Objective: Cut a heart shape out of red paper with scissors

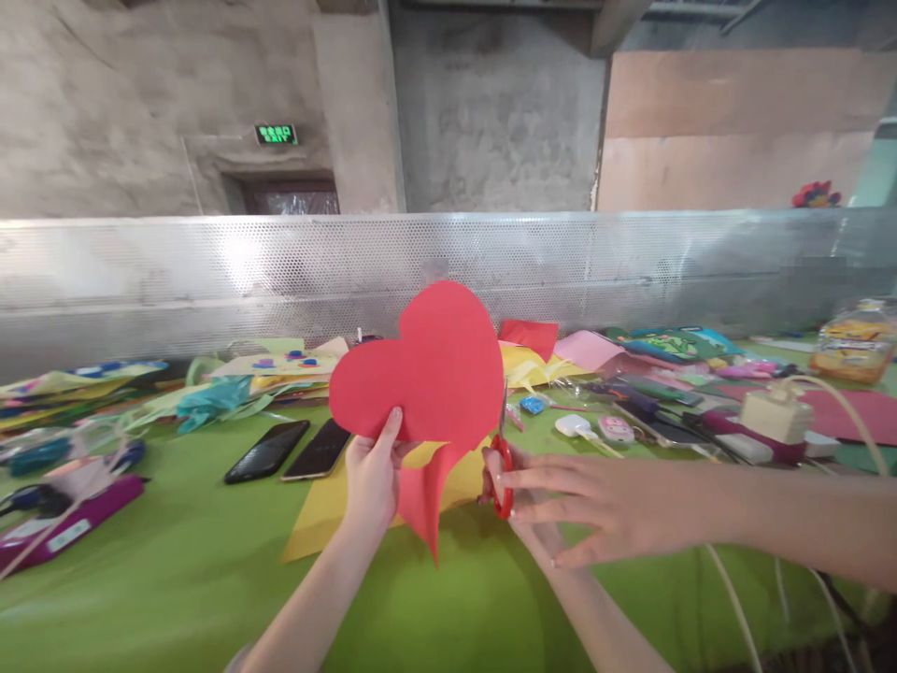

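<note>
My left hand (373, 481) pinches the lower left part of a red paper heart (434, 369), thumb in front, and holds it upright above the table. A strip of the same red paper (424, 495) hangs curled below the heart. My right hand (491, 472) grips red-handled scissors (503, 477), blades pointing up along the heart's right edge. Another person's hand (581, 495) reaches in from the right, fingers at the scissor handles, and partly covers my right hand. Whether it also grips the handles, I cannot tell. Yellow paper (315, 523) lies underneath.
Two phones (267, 451) lie left of the heart on the green tabletop (175, 579). Purple power strips (77, 523) with cables sit at both sides. Craft papers (589, 350) line the back, before a perforated metal panel (210, 271). A bottle (855, 341) stands far right.
</note>
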A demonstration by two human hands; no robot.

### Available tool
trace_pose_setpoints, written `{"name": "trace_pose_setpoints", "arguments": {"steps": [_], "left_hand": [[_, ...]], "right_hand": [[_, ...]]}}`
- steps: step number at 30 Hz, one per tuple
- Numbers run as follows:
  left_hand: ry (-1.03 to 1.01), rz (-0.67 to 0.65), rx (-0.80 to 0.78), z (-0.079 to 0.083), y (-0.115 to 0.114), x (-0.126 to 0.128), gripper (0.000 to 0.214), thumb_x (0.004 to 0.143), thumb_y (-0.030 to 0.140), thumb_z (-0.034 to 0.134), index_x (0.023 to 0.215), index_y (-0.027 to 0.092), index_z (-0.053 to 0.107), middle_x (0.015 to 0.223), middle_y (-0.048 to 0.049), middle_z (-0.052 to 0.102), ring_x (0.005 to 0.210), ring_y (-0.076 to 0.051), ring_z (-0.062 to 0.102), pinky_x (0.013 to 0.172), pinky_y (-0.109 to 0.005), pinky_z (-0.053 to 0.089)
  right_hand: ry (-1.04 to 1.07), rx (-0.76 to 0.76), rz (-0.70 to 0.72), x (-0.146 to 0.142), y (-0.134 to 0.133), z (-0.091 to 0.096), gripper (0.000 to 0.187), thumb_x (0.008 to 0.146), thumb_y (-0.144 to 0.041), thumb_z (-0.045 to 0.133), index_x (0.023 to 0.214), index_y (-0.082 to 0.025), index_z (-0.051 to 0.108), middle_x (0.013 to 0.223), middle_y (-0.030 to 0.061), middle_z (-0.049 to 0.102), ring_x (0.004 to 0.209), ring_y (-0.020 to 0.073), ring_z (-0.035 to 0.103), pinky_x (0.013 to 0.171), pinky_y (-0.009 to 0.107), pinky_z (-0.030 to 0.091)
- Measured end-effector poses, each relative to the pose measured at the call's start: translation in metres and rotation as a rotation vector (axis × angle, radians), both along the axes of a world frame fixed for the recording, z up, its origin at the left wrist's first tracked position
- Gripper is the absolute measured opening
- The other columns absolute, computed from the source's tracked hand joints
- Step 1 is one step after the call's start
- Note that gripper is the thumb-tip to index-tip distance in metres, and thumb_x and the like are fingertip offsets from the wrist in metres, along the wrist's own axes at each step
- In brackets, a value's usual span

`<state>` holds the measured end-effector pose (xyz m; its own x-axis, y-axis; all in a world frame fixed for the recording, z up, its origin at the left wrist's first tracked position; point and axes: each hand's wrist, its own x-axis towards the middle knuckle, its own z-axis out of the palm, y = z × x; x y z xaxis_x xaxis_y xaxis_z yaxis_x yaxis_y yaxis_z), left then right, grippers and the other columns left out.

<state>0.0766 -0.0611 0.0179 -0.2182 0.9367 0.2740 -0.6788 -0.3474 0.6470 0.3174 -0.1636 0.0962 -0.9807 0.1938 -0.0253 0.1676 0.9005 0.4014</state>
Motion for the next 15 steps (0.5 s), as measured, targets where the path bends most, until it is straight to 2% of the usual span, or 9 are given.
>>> {"name": "trace_pose_setpoints", "arguments": {"steps": [5,9,15], "left_hand": [[0.012,0.021,0.014,-0.002,0.001,0.001,0.028,0.066,0.023,0.076,0.092,0.017,0.069,0.096,-0.0058,0.071,0.082,-0.019,0.068,0.077,-0.032,0.056],[0.04,0.069,0.032,-0.002,0.001,0.001,0.03,0.066,0.025,0.076,0.094,0.016,0.068,0.096,-0.0063,0.071,0.082,-0.02,0.068,0.078,-0.033,0.055],[0.071,0.082,0.048,-0.003,0.0,0.001,0.032,0.067,0.028,0.076,0.095,0.015,0.067,0.099,-0.0078,0.07,0.085,-0.022,0.067,0.078,-0.036,0.055]], "right_hand": [[0.034,0.042,0.008,-0.002,-0.007,0.001,0.022,0.09,-0.019,0.048,0.102,-0.021,0.066,0.128,0.0103,0.054,0.135,0.025,0.023,0.105,0.044,0.033],[0.083,0.051,-0.028,-0.008,-0.018,0.002,0.022,0.09,-0.023,0.05,0.104,-0.025,0.066,0.126,0.0077,0.056,0.131,0.0225,0.032,0.107,0.04,0.033],[0.156,0.118,-0.075,-0.018,-0.024,-0.006,0.024,0.091,-0.025,0.047,0.102,-0.018,0.066,0.121,0.01,0.059,0.125,0.0203,0.042,0.103,0.037,0.038]]}}
